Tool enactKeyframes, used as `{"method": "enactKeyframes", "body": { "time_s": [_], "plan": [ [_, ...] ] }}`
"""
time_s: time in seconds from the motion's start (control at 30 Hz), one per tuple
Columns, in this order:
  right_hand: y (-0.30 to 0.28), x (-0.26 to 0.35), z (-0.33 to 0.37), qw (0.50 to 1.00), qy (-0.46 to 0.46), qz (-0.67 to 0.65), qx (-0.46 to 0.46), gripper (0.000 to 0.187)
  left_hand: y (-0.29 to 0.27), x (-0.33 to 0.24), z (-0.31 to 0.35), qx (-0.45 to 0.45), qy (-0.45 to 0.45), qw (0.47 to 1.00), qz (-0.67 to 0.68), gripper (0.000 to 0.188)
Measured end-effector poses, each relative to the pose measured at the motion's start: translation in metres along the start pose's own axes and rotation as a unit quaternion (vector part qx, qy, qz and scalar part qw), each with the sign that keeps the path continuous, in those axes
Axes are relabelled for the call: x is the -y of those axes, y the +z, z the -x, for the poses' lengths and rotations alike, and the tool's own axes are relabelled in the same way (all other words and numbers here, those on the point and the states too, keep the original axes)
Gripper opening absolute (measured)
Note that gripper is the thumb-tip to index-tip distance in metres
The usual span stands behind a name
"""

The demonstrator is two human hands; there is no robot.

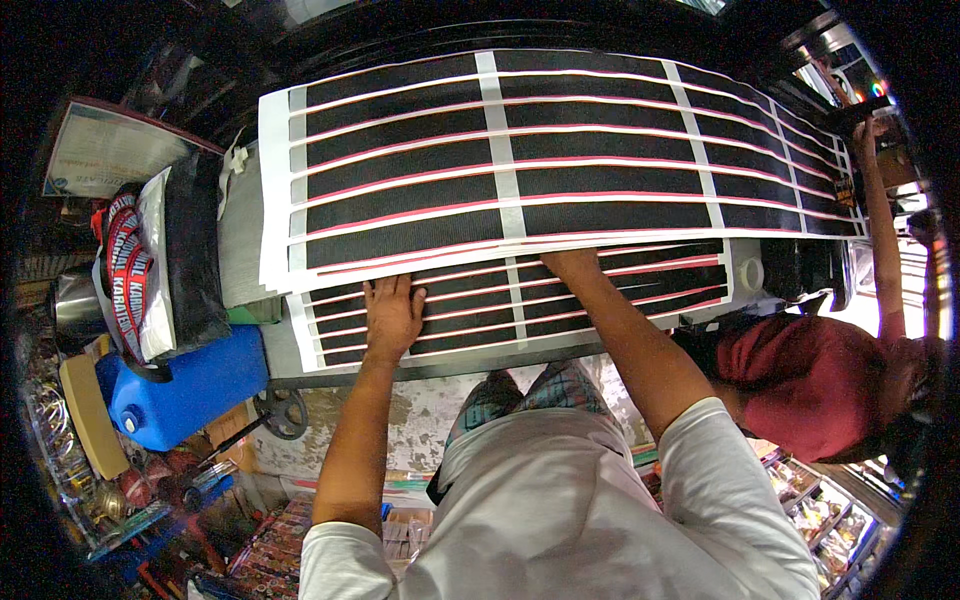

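Note:
A stack of long white sheets (600,148) printed with black panels and thin red lines covers most of the grey table. Partly beneath its near edge lies a smaller sheet (462,318) with narrower black strips and red lines. My left hand (394,312) rests flat on this smaller sheet, fingers spread, the tips close to the upper stack's edge. My right hand (572,264) reaches to the stack's near edge at the middle; its fingers are tucked under the upper sheets and hidden, so what they hold cannot be seen.
At the left stand a blue plastic container (190,385), a black bag with red straps (180,265) and a framed paper (120,150). A person in a maroon shirt (810,385) is at the right, one arm (880,220) raised by the sheets' far end. A handwheel (282,413) sits below the table.

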State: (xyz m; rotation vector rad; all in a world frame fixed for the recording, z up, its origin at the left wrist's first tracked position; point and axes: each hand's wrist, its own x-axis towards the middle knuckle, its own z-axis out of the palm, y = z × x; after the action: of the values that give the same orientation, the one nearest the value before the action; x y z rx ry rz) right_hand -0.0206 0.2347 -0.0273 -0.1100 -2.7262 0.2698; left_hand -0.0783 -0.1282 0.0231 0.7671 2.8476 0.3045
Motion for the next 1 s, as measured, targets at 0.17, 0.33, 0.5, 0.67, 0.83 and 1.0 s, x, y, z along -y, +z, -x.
{"method": "enactKeyframes", "body": {
  "time_s": [0.17,0.33,0.5,0.67,0.83,1.0],
  "plan": [
    [0.004,0.003,0.003,0.996,0.060,-0.012,0.067,0.053,0.004,-0.003,-0.004,-0.013,0.051,0.998,0.033,0.063],
    [-0.007,0.010,0.000,0.992,0.080,-0.014,0.099,0.053,-0.013,-0.021,-0.013,0.058,0.044,0.995,0.069,0.064],
    [-0.011,0.012,-0.002,0.991,0.087,-0.030,0.095,0.055,-0.021,-0.023,-0.018,0.073,0.034,0.992,0.092,0.060],
    [0.000,0.006,0.004,0.998,0.052,-0.023,0.031,0.056,-0.016,0.004,-0.011,-0.002,0.022,0.995,0.095,0.056],
    [-0.009,0.014,-0.001,0.996,0.067,-0.030,0.044,0.054,-0.019,-0.004,-0.012,0.046,0.028,0.996,0.072,0.064],
    [-0.007,0.012,-0.004,0.999,0.042,-0.021,0.008,0.051,-0.016,-0.031,-0.022,0.094,0.036,0.992,0.073,0.069]
  ]
}}
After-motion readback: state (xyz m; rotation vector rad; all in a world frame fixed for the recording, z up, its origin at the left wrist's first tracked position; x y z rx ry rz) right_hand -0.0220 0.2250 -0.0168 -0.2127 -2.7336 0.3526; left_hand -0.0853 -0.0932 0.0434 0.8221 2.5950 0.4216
